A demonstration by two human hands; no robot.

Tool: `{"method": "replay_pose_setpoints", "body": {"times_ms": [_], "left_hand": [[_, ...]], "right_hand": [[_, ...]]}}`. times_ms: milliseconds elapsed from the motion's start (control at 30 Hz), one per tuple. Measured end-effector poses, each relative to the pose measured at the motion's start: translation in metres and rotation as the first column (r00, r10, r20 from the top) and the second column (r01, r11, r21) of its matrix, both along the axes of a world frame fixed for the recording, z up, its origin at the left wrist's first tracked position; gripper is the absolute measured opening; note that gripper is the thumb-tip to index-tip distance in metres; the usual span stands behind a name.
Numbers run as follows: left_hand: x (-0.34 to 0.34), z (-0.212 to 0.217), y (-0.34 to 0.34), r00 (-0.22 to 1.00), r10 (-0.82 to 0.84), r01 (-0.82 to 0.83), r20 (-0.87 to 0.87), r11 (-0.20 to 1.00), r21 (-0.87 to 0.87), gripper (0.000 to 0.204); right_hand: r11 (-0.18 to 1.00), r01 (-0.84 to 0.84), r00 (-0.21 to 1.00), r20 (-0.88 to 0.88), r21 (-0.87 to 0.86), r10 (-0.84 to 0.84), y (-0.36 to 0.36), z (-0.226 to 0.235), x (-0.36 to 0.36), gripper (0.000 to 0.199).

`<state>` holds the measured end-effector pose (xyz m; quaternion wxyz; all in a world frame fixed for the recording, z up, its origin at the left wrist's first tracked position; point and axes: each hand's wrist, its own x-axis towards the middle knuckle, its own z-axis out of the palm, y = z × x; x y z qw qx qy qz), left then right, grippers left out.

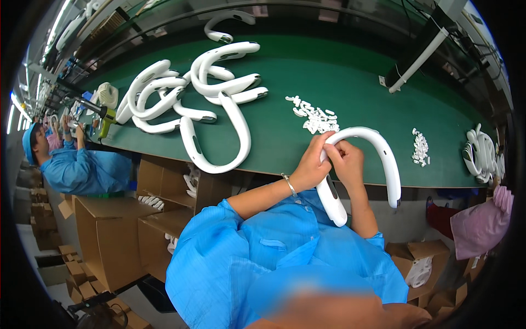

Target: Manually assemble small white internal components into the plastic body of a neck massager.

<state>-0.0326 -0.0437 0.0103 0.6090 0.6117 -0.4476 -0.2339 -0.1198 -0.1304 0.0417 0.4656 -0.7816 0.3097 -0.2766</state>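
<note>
Near the table's front edge, my two hands hold a white U-shaped neck fan [378,143], its bend uppermost and its two ends hanging toward me. My left hand [312,167] wears a bracelet at the wrist and grips the left limb with bent fingers. Close beside it, my right hand [349,163] is closed against the same limb, its thumb near the left fingers. Whether a small part sits between the fingertips is hidden. Just beyond my hands lies a loose heap of small white plastic pieces [318,119].
Several neck fans [227,98] lie overlapping on the green table [285,60] at left; more are stacked far right [482,153]. A second heap of small pieces [420,148] is at right. A green power driver [106,122] stands near a co-worker [82,164]. Cardboard boxes [109,230] stand below.
</note>
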Motion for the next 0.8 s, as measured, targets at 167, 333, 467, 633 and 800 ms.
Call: {"method": "replay_pose_setpoints", "body": {"times_ms": [167,333,467,633,800], "left_hand": [[0.01,-0.004,-0.005,0.997,0.073,-0.073,0.005,0.995,-0.07,0.053],[0.027,-0.01,-0.006,0.96,0.083,-0.095,-0.266,0.995,-0.032,0.053],[0.054,-0.01,0.0,0.657,0.001,-0.155,-0.754,0.979,-0.133,0.056],[0.07,-0.001,0.023,0.288,-0.023,-0.26,-0.957,0.96,-0.101,0.031],[0.069,0.007,0.029,0.328,0.012,-0.099,-0.945,0.995,-0.022,0.029]], "right_hand": [[0.998,-0.032,0.979,0.197,-0.045,0.04,0.007,0.0,0.022,0.028],[0.911,-0.063,0.982,0.137,-0.409,0.13,0.001,0.01,0.035,0.026],[0.8,-0.149,0.928,0.197,-0.582,0.316,0.0,0.061,0.029,0.013],[0.403,0.135,0.847,0.316,-0.905,0.427,-0.072,0.206,0.067,0.012],[0.001,0.163,0.863,0.142,-0.987,-0.485,-0.307,0.338,0.146,0.019]]}}
